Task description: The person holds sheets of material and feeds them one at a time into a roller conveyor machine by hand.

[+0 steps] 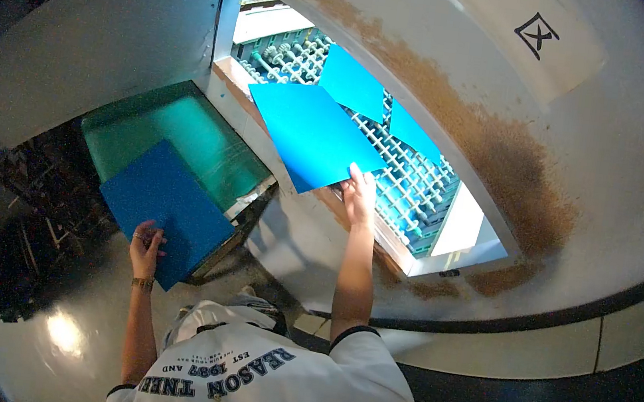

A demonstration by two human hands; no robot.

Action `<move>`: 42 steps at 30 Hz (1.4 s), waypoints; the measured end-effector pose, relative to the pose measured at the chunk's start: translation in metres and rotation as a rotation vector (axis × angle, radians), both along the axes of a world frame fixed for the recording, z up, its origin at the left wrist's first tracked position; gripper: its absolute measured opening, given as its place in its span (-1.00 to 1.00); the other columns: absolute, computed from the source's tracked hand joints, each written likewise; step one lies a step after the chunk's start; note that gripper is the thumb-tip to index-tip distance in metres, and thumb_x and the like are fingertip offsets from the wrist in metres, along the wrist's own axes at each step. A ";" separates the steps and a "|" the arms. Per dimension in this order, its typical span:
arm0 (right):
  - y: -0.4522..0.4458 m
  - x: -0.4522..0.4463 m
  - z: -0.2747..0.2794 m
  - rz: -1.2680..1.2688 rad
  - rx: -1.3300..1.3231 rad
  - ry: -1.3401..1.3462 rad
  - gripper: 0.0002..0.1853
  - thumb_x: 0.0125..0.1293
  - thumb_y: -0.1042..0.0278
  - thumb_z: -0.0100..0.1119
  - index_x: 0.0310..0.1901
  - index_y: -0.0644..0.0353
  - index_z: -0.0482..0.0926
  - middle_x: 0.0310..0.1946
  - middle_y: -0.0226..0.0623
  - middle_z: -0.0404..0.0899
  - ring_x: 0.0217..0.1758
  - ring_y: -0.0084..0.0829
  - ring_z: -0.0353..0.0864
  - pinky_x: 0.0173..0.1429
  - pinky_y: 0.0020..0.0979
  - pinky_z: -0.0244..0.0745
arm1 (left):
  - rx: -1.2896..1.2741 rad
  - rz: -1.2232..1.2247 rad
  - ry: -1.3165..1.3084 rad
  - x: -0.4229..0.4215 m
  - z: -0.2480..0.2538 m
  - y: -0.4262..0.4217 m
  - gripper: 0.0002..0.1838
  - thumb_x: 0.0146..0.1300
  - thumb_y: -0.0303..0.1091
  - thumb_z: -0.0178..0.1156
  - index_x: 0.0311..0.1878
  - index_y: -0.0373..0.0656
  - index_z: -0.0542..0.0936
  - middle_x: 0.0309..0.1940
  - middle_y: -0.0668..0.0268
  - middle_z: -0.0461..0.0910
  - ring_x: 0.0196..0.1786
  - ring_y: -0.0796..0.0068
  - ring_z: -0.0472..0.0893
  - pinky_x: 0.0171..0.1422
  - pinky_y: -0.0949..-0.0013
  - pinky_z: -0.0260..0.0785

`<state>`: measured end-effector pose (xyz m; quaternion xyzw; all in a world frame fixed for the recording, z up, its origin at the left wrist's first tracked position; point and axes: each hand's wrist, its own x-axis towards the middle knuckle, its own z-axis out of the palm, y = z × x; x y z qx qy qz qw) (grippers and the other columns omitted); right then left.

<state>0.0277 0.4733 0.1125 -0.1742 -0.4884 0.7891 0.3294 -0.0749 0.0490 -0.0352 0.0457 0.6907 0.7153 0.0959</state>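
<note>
My right hand (359,192) grips the lower right corner of a bright blue sheet (310,131), fingers pressed on its edge. That sheet is tilted across the sill of a lit opening. At the left, my left hand (148,242) lies at the lower edge of a darker blue panel (172,207), its fingers curled against the surface. The panel overlaps a green tray (178,131). Inside the opening, another blue sheet (355,84) rests on rows of rollers (392,157), with one more blue sheet (412,132) to its right.
A white machine wall (583,169) with brown stains surrounds the opening (454,273). Dark machinery parts (40,207) stand at the far left. A white panel (119,23) rises behind the tray. Below me is a shiny floor (65,330).
</note>
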 end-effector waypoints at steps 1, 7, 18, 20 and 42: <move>0.001 0.000 0.000 0.000 -0.001 0.000 -0.79 0.18 0.42 0.13 -0.14 0.16 0.40 -0.21 -0.40 0.49 -0.17 -0.52 0.47 -0.12 -0.47 0.39 | 0.003 0.001 -0.001 -0.002 -0.007 -0.002 -0.70 0.19 -0.45 0.10 0.00 -0.17 0.39 -0.27 0.31 0.54 -0.39 0.62 0.51 -0.50 0.60 0.40; 0.004 0.003 -0.002 -0.001 -0.038 0.094 -0.76 0.18 0.43 0.11 -0.10 0.16 0.40 -0.15 -0.37 0.49 -0.12 -0.50 0.48 -0.07 -0.44 0.40 | 0.011 -0.008 0.003 0.000 -0.009 -0.003 -0.87 0.24 -0.42 0.05 -0.18 -0.22 0.49 -0.38 0.30 0.56 -0.47 0.62 0.51 -0.54 0.57 0.36; 0.026 0.071 0.016 -0.240 -0.063 0.153 -0.82 0.22 0.41 0.05 -0.13 0.16 0.41 -0.20 -0.39 0.49 -0.18 -0.49 0.51 -0.07 -0.38 0.47 | -0.005 -0.032 -0.113 0.001 -0.006 -0.002 -0.50 0.33 0.04 -0.19 -0.12 -0.24 0.50 -0.48 0.30 0.57 -0.53 0.59 0.50 -0.50 0.55 0.31; 0.026 0.079 0.012 -0.252 -0.014 0.057 -0.83 0.23 0.43 0.04 -0.15 0.21 0.39 -0.22 -0.35 0.48 -0.17 -0.45 0.50 -0.05 -0.34 0.47 | 0.009 -0.034 -0.122 0.001 -0.006 -0.002 -0.50 0.33 0.02 -0.19 -0.14 -0.28 0.50 -0.48 0.26 0.56 -0.54 0.59 0.50 -0.52 0.56 0.32; -0.010 0.050 -0.006 -0.788 1.320 -0.409 -0.67 0.18 0.13 0.12 -0.34 0.32 0.54 -0.37 -0.09 0.57 -0.30 -0.22 0.55 -0.20 -0.34 0.41 | -0.015 -0.062 -0.081 -0.005 -0.015 -0.003 -0.54 0.34 -0.06 -0.16 0.02 -0.28 0.45 -0.50 0.26 0.57 -0.55 0.59 0.51 -0.53 0.58 0.32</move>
